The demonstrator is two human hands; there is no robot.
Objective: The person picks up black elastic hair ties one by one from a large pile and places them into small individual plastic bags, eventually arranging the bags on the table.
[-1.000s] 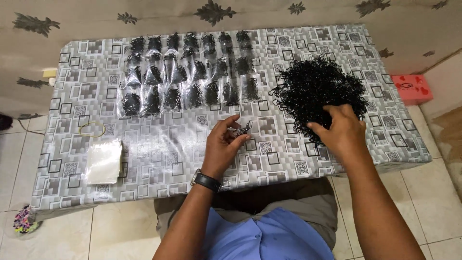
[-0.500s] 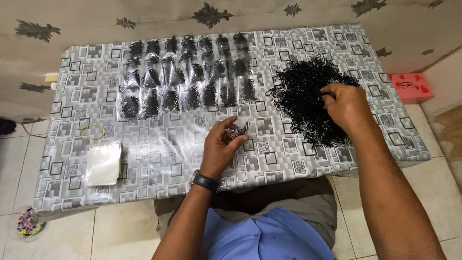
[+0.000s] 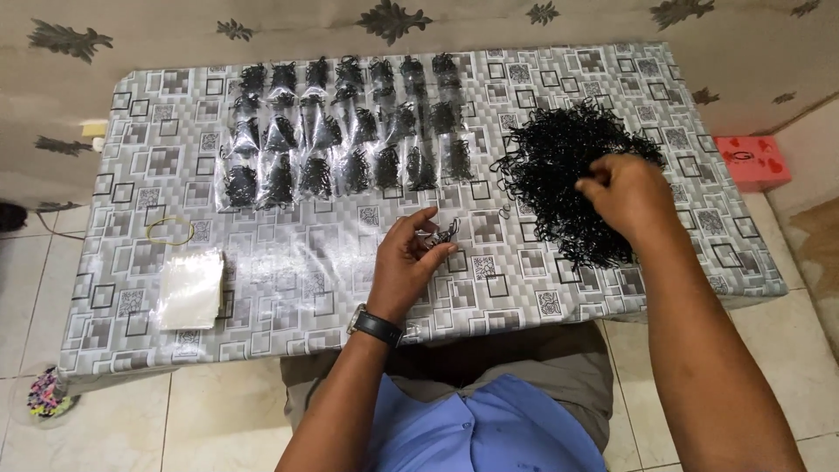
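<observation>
The right hand point(image 3: 627, 194) has drifted slightly toward the pile's near side, fingers pinched narrow on strands of the black elastic-band pile point(image 3: 568, 179). The left hand point(image 3: 406, 267), unmoved, grips a small bunch of bands point(image 3: 444, 234) on the patterned table point(image 3: 288, 271), below the filled clear bags point(image 3: 341, 131).

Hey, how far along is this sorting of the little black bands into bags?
Done: about twenty small clear bags of black bands lie in rows at the table's far side. In hand: the left hand holds a small bunch, while the right hand picks at the loose pile. Left: that large pile, plus a stack of empty bags.
</observation>
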